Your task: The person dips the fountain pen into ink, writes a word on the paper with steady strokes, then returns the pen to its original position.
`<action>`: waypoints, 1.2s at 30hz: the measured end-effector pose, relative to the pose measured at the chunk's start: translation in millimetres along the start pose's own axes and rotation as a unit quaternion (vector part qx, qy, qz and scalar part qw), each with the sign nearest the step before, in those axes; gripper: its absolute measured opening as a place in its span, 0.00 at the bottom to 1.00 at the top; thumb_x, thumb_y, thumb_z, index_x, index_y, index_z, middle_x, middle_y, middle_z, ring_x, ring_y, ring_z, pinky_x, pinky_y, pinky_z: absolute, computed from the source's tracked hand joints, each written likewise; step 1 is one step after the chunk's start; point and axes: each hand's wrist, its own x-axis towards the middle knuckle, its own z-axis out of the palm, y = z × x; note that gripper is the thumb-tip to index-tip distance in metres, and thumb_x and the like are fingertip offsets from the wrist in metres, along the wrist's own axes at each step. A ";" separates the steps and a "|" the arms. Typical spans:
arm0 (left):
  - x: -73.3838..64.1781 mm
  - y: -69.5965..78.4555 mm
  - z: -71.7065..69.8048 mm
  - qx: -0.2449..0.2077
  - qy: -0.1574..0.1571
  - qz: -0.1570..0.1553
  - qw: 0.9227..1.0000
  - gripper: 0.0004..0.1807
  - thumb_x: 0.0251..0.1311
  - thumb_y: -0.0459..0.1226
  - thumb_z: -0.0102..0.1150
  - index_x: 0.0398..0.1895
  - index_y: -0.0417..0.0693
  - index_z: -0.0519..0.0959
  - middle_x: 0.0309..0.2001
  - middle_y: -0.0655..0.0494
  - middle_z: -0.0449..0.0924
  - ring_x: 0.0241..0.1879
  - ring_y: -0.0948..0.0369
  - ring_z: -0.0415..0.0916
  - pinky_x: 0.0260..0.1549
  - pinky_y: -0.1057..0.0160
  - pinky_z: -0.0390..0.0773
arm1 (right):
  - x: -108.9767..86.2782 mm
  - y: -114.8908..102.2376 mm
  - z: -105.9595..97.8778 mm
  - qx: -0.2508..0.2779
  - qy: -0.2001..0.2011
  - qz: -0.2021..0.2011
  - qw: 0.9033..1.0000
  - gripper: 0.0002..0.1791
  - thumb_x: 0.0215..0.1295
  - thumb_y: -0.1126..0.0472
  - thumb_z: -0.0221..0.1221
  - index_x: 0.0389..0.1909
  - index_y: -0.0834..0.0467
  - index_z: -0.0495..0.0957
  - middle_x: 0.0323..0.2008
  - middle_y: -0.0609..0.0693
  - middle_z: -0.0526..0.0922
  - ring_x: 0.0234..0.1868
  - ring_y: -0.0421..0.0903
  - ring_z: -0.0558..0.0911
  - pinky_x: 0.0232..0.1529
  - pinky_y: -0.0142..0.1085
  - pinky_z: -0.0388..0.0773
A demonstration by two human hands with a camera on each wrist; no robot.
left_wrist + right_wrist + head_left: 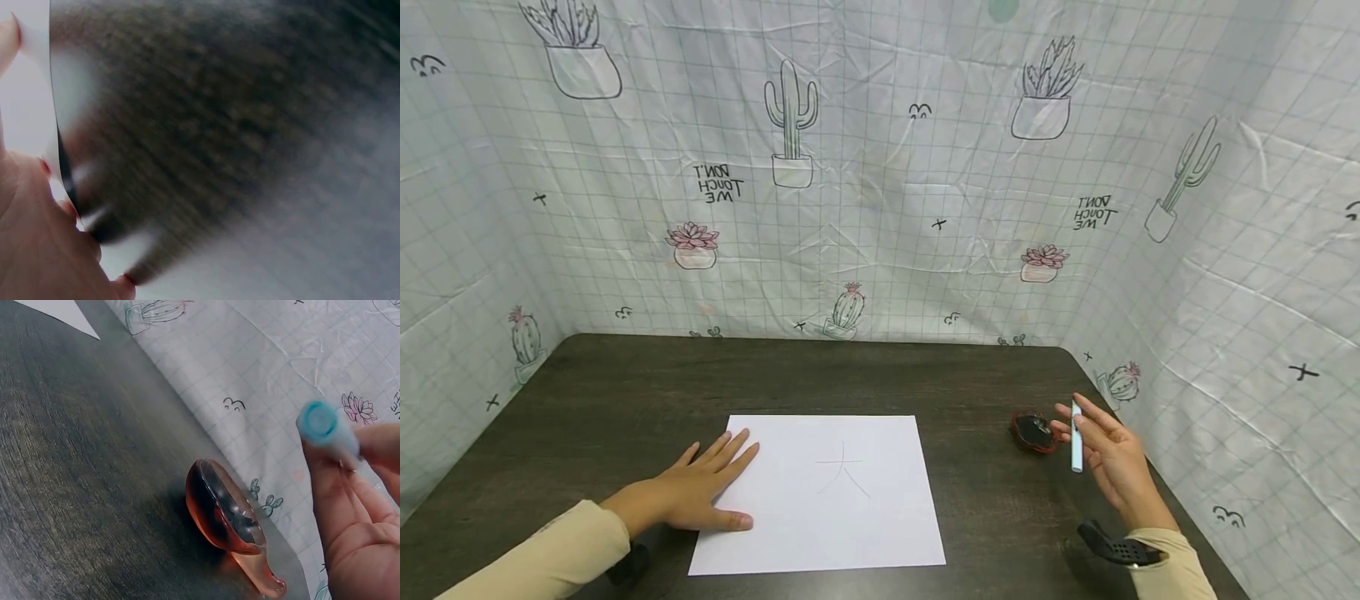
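A white sheet of paper (895,500) lies on the dark table, with the character 大 drawn on it in thin lines. Spread across its left edge, my left hand (703,487) rests flat, fingers straight. In the left wrist view the left hand (37,225) shows beside the paper's edge. My right hand (1120,467), raised at the right, pinches a slim light blue pen-like stick (1077,446); its round, blurred end (320,422) faces the right wrist camera. Beside that hand sits a translucent red dish (203,506) with a short handle and dark contents.
The dark wood-grain table (625,392) is enclosed at the back and sides by a white grid curtain (880,208) printed with cacti. A black band (1116,546) is on the right wrist, and a dark object (628,565) is under the left wrist.
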 end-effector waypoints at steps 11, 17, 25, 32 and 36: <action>-0.6 3.7 -4.7 -0.009 -0.006 0.005 1.000 0.57 0.51 0.72 0.51 0.77 0.52 0.45 0.77 0.47 0.32 0.75 0.44 0.31 0.63 0.30 0.32 | -1.1 -2.7 1.1 -0.053 0.058 0.082 0.994 0.23 0.71 0.71 0.50 0.65 0.59 0.61 0.46 0.47 0.85 0.47 0.43 0.85 0.48 0.33 0.78; 1.9 -0.2 -1.3 -0.003 -0.004 0.006 1.000 0.58 0.50 0.73 0.50 0.77 0.53 0.44 0.77 0.48 0.32 0.75 0.44 0.30 0.63 0.30 0.32 | -4.6 -5.4 2.7 -0.189 0.134 0.178 0.956 0.24 0.67 0.61 0.59 0.60 0.68 0.68 0.36 0.40 0.85 0.39 0.37 0.85 0.43 0.29 0.80; 1.2 0.8 -2.4 -0.005 -0.002 0.004 1.000 0.58 0.50 0.73 0.50 0.77 0.53 0.44 0.77 0.48 0.32 0.75 0.45 0.31 0.63 0.30 0.33 | -12.8 0.9 0.1 -0.369 0.168 0.227 0.885 0.31 0.65 0.55 0.61 0.55 0.79 0.70 0.36 0.49 0.83 0.33 0.36 0.81 0.35 0.32 0.82; 5.4 -7.5 6.5 0.014 0.008 -0.009 1.000 0.60 0.46 0.76 0.47 0.77 0.57 0.44 0.77 0.54 0.32 0.76 0.50 0.30 0.65 0.34 0.35 | -16.1 7.4 -3.6 -0.401 0.176 0.242 0.866 0.29 0.64 0.55 0.61 0.51 0.80 0.73 0.32 0.50 0.83 0.29 0.37 0.82 0.32 0.31 0.82; 5.5 -8.1 6.7 0.013 0.009 -0.011 1.000 0.60 0.46 0.76 0.47 0.77 0.57 0.44 0.77 0.55 0.31 0.76 0.50 0.30 0.66 0.34 0.35 | -14.5 8.2 -4.3 -0.413 0.183 0.245 0.858 0.30 0.64 0.54 0.61 0.50 0.80 0.73 0.32 0.51 0.83 0.29 0.37 0.82 0.31 0.31 0.82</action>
